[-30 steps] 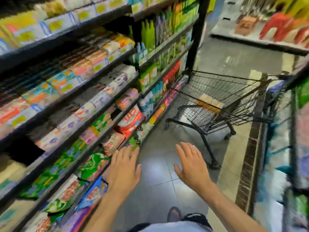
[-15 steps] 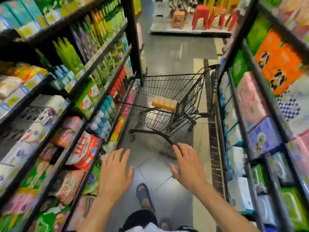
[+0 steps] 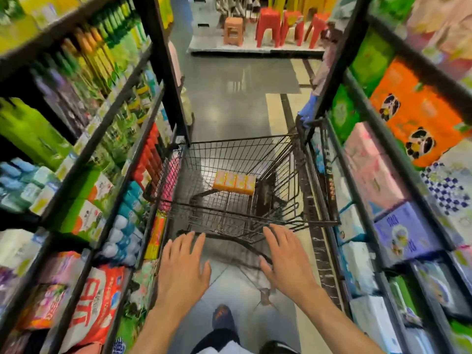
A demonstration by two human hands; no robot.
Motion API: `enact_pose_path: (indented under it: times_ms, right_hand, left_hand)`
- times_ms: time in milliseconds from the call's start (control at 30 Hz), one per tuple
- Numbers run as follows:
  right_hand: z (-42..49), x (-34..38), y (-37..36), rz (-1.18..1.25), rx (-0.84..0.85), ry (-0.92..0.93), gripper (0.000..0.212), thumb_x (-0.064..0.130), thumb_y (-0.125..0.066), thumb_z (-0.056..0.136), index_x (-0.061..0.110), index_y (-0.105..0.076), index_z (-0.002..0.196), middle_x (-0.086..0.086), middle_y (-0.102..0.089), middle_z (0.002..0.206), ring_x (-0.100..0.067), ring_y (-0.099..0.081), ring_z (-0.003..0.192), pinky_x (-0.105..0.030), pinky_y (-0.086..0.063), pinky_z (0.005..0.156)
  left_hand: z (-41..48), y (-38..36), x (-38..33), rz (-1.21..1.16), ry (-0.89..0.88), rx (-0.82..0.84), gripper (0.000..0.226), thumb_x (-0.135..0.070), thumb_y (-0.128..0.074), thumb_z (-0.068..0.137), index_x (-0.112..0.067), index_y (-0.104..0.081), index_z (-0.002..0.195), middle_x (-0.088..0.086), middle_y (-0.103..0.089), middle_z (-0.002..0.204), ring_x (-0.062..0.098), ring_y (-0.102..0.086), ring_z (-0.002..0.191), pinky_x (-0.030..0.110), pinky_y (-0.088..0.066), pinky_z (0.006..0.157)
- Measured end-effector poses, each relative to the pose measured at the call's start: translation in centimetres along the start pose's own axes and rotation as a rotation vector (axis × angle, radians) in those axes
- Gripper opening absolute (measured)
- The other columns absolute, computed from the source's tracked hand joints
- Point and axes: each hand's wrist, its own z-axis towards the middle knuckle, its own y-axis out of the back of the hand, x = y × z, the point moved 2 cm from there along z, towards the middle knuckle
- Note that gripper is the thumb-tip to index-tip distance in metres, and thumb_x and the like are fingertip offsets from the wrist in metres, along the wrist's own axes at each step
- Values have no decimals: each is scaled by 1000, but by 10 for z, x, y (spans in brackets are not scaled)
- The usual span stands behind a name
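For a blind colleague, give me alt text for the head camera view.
A person's left hand and right hand, both open, reach for the near end of a black wire shopping cart in a narrow shop aisle. One orange pack lies in the cart; stocked shelves line both sides, red stools beyond.

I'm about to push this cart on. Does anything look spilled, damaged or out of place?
Nothing stands out. The cart stands upright in the aisle, one orange pack lying in its basket, and the floor ahead shows no spill.
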Motion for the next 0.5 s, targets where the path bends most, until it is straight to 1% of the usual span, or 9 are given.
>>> enact_pose_path:
  times_ms: [167,233,367,500]
  right_hand:
    - [65,10,-6,4,3,-43,75,55,-59,95,14,-42,157,-8,-46,157,-27,-39,148,-43,-29,126]
    - [88,9,-10,12,19,-59,75,54,-60,95,14,-43,156,-9,-46,157,-27,-39,148,-44,-28,127]
    - [140,4,-18,21,18,-78,75,53,-62,95,11,-45,154,-11,-47,155,-29,-41,146,-45,-33,124]
    - [197,-7,-32,42,43,-91,76,52,-62,94,10,-43,155,-11,-46,154,-29,-40,145,-45,-34,123]
  left_hand:
    - [73,-7,34,-3,-69,36,66,-48,-59,90,-17,-51,148,10,-54,147,30,-49,134,51,-40,113]
    - [98,-9,44,-7,-83,59,67,-48,-60,88,-16,-52,147,11,-55,146,31,-49,133,51,-41,113]
    - [147,-11,60,-25,-99,57,67,-44,-66,85,-15,-54,144,12,-56,144,32,-51,131,53,-44,110]
    - [204,-21,77,-42,-102,78,69,-46,-62,86,-16,-50,147,11,-52,149,33,-47,136,53,-40,114]
